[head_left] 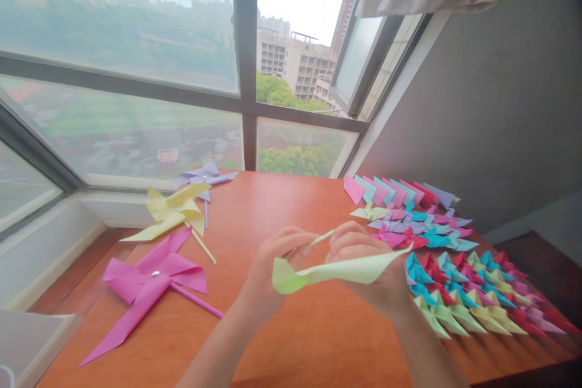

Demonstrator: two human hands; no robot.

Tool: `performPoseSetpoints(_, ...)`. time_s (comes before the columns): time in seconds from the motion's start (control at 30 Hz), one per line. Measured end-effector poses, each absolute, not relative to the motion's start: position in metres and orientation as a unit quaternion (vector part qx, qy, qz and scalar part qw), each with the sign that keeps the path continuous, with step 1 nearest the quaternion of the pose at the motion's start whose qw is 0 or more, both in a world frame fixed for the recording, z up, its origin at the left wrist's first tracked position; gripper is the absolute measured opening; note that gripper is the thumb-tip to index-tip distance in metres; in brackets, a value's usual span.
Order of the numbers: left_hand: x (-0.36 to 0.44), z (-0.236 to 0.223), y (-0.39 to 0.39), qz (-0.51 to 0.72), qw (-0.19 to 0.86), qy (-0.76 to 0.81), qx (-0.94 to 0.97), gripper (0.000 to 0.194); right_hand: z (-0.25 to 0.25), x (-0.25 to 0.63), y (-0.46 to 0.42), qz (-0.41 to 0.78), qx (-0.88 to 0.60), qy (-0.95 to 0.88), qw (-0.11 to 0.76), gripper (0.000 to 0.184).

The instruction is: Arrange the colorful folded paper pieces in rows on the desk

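Our left fingers point(291, 237) pinch the stick point(322, 237); our right fingers point(352, 239) hold green paper point(350, 270), likely light, easily bent: best grip its middle.

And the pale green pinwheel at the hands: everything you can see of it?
The pale green pinwheel looks like paper, seen nearly edge-on: a short rounded lobe, brighter below, at left; a long blade tapering to a point at right. It's up off the table, partly covering the right hand. A thin matching stick slants up from the left hand toward the right fingers; its join to the blades is hidden.
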State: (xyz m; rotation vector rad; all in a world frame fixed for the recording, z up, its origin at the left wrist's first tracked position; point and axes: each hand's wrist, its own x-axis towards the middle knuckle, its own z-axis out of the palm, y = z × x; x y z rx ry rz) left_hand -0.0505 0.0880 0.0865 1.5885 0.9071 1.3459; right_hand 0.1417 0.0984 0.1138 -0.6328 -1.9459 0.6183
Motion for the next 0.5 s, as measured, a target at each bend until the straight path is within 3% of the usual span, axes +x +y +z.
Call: performPoseSetpoints(0.5, -0.05, 0.089, 0.088, 0.555, 0.436, 0.288, 0.648, 0.014, 0.129, 0.146, 0.087, 0.131, -0.265, -0.809, 0.508, 0.011)
